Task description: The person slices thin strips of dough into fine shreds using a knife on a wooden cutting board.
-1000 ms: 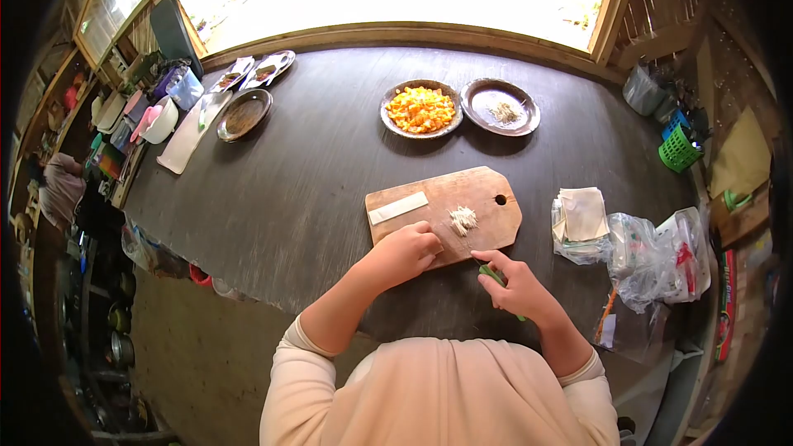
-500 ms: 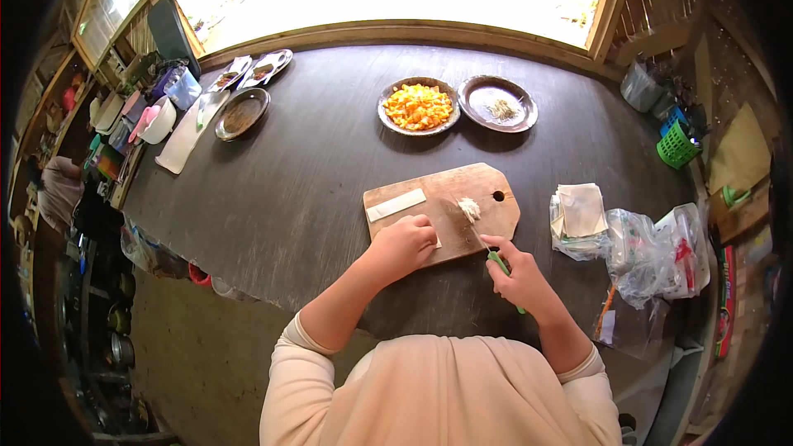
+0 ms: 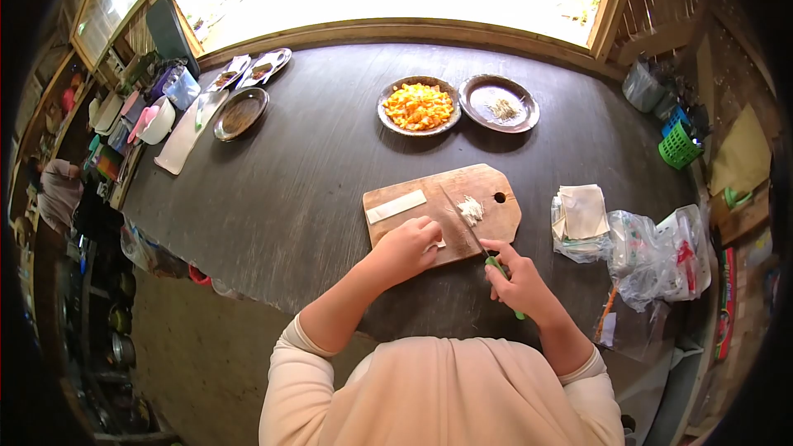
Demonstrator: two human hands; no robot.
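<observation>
My left hand (image 3: pixel 406 249) is closed over a small white piece (image 3: pixel 441 244) near the front edge of the wooden cutting board (image 3: pixel 487 186). In my right hand (image 3: pixel 516 277) is a knife (image 3: pixel 468 226) with a green handle, its blade slanting up and left over the board. Just right of the blade lies a little pile of thin white strips (image 3: pixel 471 211). A flat, pale rectangular slab (image 3: pixel 396 207) rests on the board's left part, beyond my left hand.
Beyond the board stand a plate of orange pieces (image 3: pixel 419 107) and a plate with thin shreds (image 3: pixel 500 104). Plastic bags (image 3: pixel 634 260) and a stack of squares (image 3: pixel 581 211) lie right. A dark plate (image 3: pixel 241 114) sits left; a person (image 3: pixel 59 192) is far left.
The knife has shifted right and its blade now shows fully. The pile of white strips has moved slightly right on the board. My left hand remains near the front edge.
</observation>
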